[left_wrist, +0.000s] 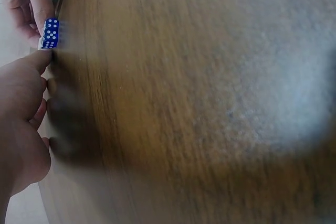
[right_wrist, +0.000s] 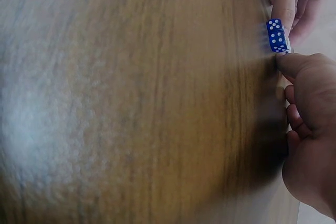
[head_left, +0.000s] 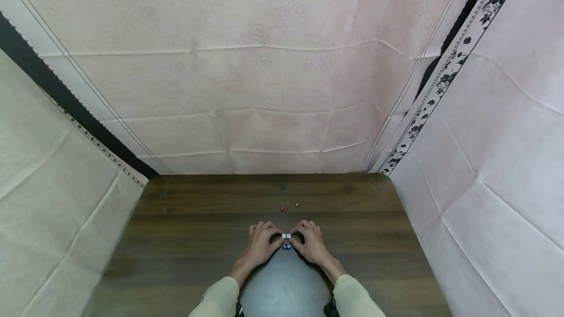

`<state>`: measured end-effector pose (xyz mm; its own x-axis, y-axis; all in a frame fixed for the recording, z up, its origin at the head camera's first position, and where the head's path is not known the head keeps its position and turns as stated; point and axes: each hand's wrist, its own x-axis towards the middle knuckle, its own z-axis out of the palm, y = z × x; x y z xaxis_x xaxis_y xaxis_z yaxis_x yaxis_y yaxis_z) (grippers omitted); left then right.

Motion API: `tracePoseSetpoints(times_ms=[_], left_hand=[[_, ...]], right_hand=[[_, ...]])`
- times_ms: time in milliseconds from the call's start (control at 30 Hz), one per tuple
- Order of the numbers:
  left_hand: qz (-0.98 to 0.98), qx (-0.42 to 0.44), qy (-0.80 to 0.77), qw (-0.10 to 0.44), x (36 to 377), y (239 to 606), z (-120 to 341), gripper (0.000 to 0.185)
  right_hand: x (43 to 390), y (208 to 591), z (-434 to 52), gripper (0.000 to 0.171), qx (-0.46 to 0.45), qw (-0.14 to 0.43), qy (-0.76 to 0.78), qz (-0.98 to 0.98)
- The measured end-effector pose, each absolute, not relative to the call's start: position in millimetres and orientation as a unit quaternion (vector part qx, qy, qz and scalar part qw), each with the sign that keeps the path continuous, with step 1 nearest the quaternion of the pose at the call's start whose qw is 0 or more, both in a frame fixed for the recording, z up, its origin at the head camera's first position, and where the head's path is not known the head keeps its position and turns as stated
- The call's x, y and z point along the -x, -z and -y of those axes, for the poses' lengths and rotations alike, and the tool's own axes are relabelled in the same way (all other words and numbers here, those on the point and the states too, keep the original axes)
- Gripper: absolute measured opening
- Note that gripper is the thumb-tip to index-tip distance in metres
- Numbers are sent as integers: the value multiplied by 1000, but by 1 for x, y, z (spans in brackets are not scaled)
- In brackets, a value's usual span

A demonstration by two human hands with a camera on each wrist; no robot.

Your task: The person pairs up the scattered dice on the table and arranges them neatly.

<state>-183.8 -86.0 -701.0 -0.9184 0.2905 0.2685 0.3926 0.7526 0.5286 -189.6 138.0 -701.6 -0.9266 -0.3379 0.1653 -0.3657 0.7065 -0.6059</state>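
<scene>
The curled fingers of left hand (head_left: 261, 242) and right hand (head_left: 311, 242) hold white dice (head_left: 284, 236) between them, probably from both sides so the row is straight. Blue dice (left_wrist: 51, 34) sit by the thumbs; beyond the fingertips, small red dice (head_left: 282, 208) rest on bench (head_left: 198, 214).

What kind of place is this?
Probably a screened-off indoor spot for tabletop work or play: pale cloths on three sides, a wooden table, and blue dice on it.
</scene>
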Motion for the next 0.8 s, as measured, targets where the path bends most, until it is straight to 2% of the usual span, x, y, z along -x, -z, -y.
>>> tracePoseSetpoints(times_ms=[800], left_hand=[[935,180,298,72,184,702,83,14]], right_hand=[[190,702,-139,14,-194,25,-334,922]])
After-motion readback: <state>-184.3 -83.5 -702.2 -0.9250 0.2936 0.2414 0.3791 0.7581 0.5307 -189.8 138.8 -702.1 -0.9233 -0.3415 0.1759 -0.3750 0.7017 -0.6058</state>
